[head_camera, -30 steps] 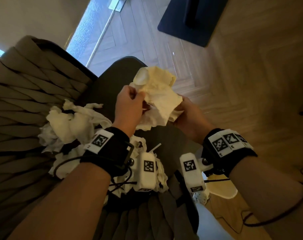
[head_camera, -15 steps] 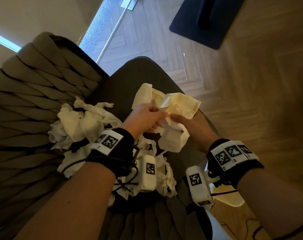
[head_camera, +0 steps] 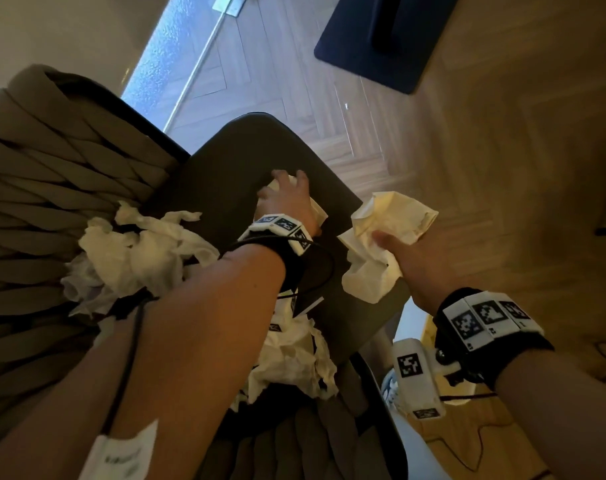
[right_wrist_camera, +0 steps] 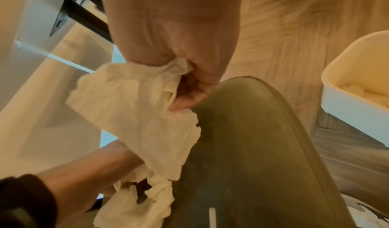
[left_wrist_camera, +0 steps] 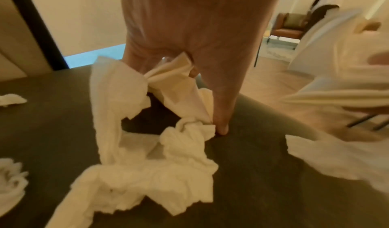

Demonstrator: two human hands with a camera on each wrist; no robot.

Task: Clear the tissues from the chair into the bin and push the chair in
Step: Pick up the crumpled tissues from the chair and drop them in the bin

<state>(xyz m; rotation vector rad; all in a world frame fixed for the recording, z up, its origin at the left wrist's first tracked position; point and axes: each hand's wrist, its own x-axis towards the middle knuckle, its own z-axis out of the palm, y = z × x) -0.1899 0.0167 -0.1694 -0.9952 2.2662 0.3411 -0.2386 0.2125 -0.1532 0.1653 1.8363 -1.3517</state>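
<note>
Hands parted — left hand [head_camera: 287, 202] down gripping seat tissue [left_wrist_camera: 147, 131].

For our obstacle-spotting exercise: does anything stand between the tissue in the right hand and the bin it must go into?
Nothing visible does. The right hand grips a tissue beside the chair seat's edge. In the right wrist view, the white bin stands open on the floor past that edge, with only bare floor between.

Chair seat [head_camera: 260, 157]: dark olive-grey, plain. Chair back [head_camera: 52, 174]: taupe woven bands on a black frame. Tissues [head_camera: 145, 251]: white to cream, crumpled. Bin [right_wrist_camera: 345, 88]: white. Floor [head_camera: 485, 168]: pale wood herringbone. Mat [head_camera: 381, 39]: navy. Wristbands [head_camera: 481, 323]: black, with black-and-white square markers.
</note>
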